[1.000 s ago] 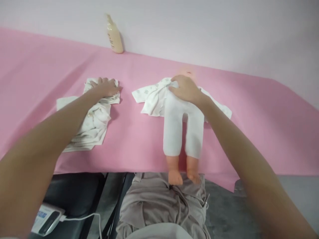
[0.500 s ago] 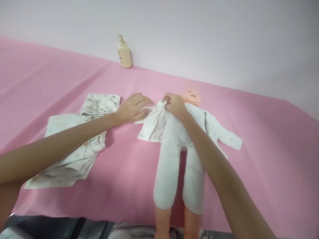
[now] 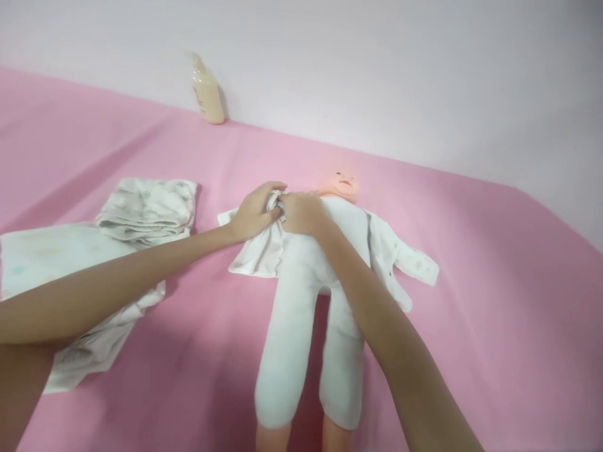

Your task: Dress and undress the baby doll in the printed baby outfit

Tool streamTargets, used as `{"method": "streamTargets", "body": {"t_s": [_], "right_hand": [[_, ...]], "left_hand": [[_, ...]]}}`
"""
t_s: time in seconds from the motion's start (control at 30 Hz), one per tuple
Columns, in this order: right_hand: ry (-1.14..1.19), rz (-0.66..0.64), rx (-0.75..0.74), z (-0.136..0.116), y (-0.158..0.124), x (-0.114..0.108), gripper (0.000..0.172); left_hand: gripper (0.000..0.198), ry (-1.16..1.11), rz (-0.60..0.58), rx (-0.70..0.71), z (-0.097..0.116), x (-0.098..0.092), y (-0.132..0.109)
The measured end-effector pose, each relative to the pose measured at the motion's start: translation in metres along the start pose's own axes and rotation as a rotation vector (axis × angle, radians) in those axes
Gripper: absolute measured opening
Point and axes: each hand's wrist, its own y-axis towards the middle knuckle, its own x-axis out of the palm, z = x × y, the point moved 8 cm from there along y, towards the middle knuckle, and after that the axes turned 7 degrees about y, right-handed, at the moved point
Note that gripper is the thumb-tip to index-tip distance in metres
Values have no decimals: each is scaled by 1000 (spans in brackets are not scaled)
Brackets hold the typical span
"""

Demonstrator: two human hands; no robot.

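Note:
A baby doll (image 3: 287,358) lies on its back on the pink cloth, its white padded body and legs toward me and its head at the far end. An open white baby shirt (image 3: 257,256) is spread under and beside it, one patterned sleeve stretched out on the right. At the doll's left-side shoulder, my left hand (image 3: 257,212) is closed around the gathered cloth of the shirt. My right hand (image 3: 304,213) meets it there, fingers curled on the same bunched cloth. The fingertips and the doll's arm on that side are hidden.
Folded patterned baby clothes (image 3: 148,207) lie at the left, partly under my left forearm. A pump bottle (image 3: 208,97) with cream-coloured contents stands at the back against the white wall (image 3: 377,75). Pink cloth (image 3: 494,301) covers the table.
My left hand has moved right and closed on the shirt beside my right hand. The view has shifted, so the doll, clothes and bottle appear further left.

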Motion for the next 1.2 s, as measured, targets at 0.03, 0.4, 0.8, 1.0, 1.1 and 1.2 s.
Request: {"method": "streamTargets", "body": {"t_s": [0.03, 0.4, 0.8, 1.0, 1.1, 1.2], "right_hand": [[-25, -12, 12, -1, 1, 2, 45], [43, 148, 81, 9, -5, -9, 38], [732, 619, 161, 82, -49, -57, 54], [762, 700, 180, 91, -55, -61, 46], [579, 598, 115, 62, -45, -53, 43], [435, 458, 108, 39, -37, -39, 45]], "left_hand": [[50, 6, 9, -2, 2, 0, 0], [57, 57, 142, 104, 20, -11, -6], [37, -28, 104, -28, -30, -9, -2], [34, 157, 29, 108, -12, -1, -2], [33, 102, 0, 304, 28, 4, -19], [39, -162, -191, 304, 52, 18, -38]]}}
